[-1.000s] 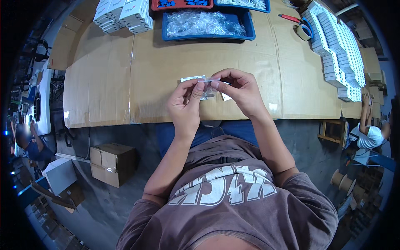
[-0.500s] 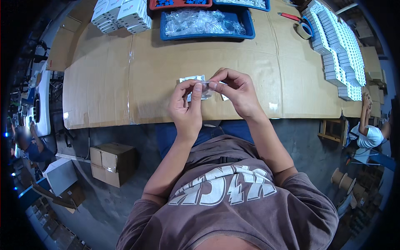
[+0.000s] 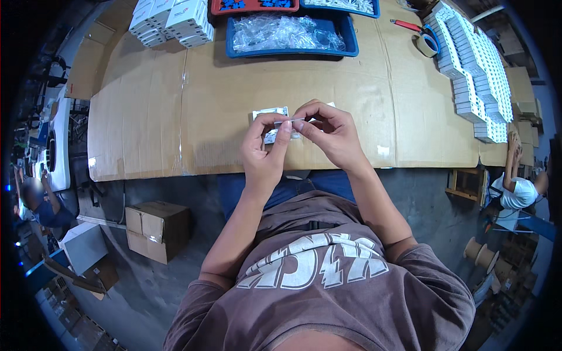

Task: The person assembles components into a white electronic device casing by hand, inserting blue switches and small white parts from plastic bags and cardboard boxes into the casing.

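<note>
Between both hands, above the cardboard-covered table (image 3: pixel 222 88), is a small clear plastic piece (image 3: pixel 291 121), seen nearly edge-on, so its exact kind does not show. My left hand (image 3: pixel 262 153) pinches its left end between thumb and finger. At the other end my right hand (image 3: pixel 336 137) pinches it the same way, with the fingers curled. Beneath the hands lies a flat white printed item (image 3: pixel 268 111), partly covered by them. Another white item (image 3: pixel 331 105) peeks out behind the right hand, mostly hidden.
Beyond the hands, a blue tray (image 3: pixel 234 51) holds clear plastic bags; a red tray (image 3: pixel 281 9) holds blue parts. White boxes stand stacked at far left (image 3: pixel 187 23) and right (image 3: pixel 468 64). Near the right stack are tape (image 3: pixel 426 45) and a red-handled tool (image 3: pixel 404 24). Other people work at both sides.
Both hands have lowered slightly toward me, keeping their pinch. The clear plastic has turned from hanging down to nearly edge-on. More of the white item behind the right hand shows.
</note>
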A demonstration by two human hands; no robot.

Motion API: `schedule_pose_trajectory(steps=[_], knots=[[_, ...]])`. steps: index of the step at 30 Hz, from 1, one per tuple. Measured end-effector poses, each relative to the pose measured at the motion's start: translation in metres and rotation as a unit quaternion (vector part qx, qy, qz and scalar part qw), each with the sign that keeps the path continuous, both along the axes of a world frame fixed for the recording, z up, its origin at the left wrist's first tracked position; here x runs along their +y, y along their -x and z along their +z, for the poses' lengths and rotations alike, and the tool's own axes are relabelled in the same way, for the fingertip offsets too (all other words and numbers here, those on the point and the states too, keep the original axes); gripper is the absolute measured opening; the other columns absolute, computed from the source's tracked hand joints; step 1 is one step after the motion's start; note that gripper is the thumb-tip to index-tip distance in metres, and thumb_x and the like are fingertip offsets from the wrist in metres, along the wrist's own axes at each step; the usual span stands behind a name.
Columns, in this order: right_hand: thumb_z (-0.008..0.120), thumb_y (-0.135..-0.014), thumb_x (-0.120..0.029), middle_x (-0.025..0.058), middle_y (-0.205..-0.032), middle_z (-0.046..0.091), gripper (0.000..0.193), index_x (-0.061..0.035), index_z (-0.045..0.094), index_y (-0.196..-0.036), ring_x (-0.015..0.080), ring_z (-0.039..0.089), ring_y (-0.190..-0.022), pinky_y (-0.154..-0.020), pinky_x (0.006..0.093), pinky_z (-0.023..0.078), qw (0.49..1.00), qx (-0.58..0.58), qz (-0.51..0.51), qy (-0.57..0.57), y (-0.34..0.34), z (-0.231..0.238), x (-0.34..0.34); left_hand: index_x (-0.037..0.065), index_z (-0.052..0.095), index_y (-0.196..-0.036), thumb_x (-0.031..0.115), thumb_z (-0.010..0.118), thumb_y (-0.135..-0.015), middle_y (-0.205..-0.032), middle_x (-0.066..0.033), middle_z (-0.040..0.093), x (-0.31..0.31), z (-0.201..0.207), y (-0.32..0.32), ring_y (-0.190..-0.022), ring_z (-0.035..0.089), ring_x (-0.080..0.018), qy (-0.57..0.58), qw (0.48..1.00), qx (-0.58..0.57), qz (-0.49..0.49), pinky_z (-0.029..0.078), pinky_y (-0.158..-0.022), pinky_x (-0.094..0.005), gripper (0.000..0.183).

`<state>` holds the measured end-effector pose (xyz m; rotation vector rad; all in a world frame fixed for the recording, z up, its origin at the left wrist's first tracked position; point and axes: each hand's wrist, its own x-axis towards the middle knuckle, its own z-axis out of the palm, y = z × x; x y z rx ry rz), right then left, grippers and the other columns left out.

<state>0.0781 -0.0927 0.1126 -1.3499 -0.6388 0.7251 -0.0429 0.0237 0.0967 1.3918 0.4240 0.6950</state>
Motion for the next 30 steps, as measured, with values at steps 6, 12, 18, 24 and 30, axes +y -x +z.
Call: schedule_pose_trajectory(steps=[6,12,18,24,30], knots=[[0.074,-0.095,-0.003,0.0052,-0.104,0.067,0.006,-0.0012,0.073,-0.1,0.0113,0.063,-0.093,-0.078,0.0259,0.049,0.991,-0.126,0.025,0.031,-0.004,-0.009,-0.002,0.0,0.067,-0.11,0.014,0.07,-0.101,-0.103,-0.0032,0.07,0.006,-0.018,0.009,-0.097,0.064,-0.011,-0.082,0.995,0.049,-0.003,0.049,-0.09,-0.0268,0.017],[0.075,-0.095,-0.01,0.0021,-0.081,0.068,0.014,-0.0011,0.07,-0.105,0.0105,0.059,-0.072,-0.065,0.0274,0.047,0.969,-0.173,0.035,0.172,-0.005,-0.01,0.003,0.0,0.068,-0.119,0.021,0.063,-0.107,-0.105,-0.0054,0.071,0.019,-0.023,0.011,-0.094,0.065,-0.0132,0.083,0.996,0.036,0.017,0.052,-0.089,-0.0285,0.025],[0.076,-0.094,-0.015,0.0053,-0.09,0.074,0.016,-0.002,0.071,-0.102,0.0132,0.068,-0.08,-0.068,0.0268,0.051,0.961,-0.217,0.101,0.135,-0.006,-0.021,-0.002,-0.001,0.068,-0.123,0.028,0.058,-0.109,-0.105,-0.0057,0.069,0.041,-0.047,0.028,-0.087,0.062,-0.0119,0.216,0.96,0.167,-0.064,0.053,-0.082,-0.0288,0.034],[0.077,-0.093,-0.012,0.0057,-0.087,0.072,0.017,-0.0005,0.067,-0.102,0.0117,0.067,-0.079,-0.071,0.0268,0.054,0.978,-0.143,0.093,0.118,-0.005,-0.042,0.002,0.001,0.07,-0.115,0.014,0.067,-0.102,-0.097,-0.0032,0.069,0.038,-0.054,0.03,-0.085,0.063,-0.0101,0.215,0.964,0.146,-0.061,0.05,-0.081,-0.0259,0.018],[0.069,-0.097,0.0,0.0064,-0.107,0.068,0.027,-0.0011,0.058,-0.121,0.0114,0.067,-0.094,-0.08,0.0265,0.055,0.997,0.011,0.046,0.065,-0.002,-0.06,0.01,0.001,0.07,-0.12,0.011,0.07,-0.099,-0.098,-0.0027,0.07,0.035,-0.051,0.025,-0.086,0.063,-0.0102,0.157,0.98,0.111,-0.049,0.05,-0.083,-0.0253,0.023]])
